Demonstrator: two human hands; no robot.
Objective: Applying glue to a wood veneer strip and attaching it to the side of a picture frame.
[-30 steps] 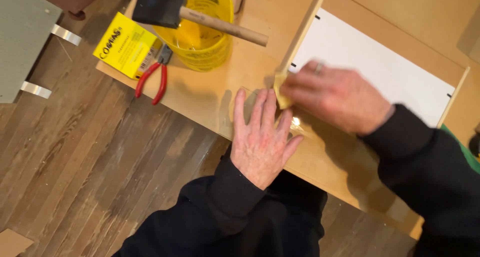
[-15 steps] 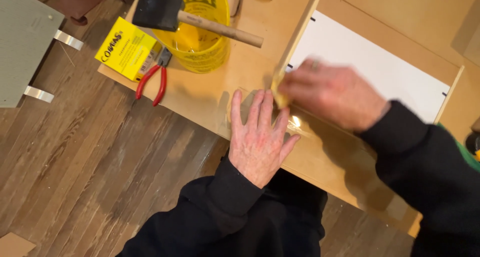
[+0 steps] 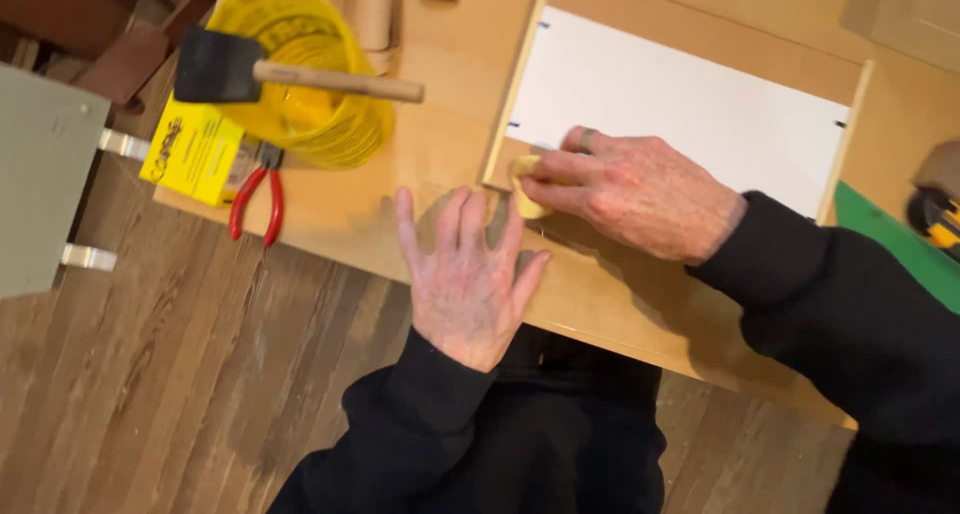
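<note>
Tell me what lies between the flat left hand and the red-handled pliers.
Head view: only bare wooden board between the left hand and red-handled pliers.

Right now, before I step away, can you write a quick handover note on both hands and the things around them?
Left hand: flat, palm down on the wooden board, fingers spread, holding nothing.
Right hand: fingers pinch a small yellow pad, pressed at the corner of the wooden frame edge beside the white panel.
Nearby: foam brush lies across the rim of the yellow tub; red-handled pliers and a yellow packet sit at the board's left end.
Done or left: the finish on the frame cannot be told from this view.
</note>
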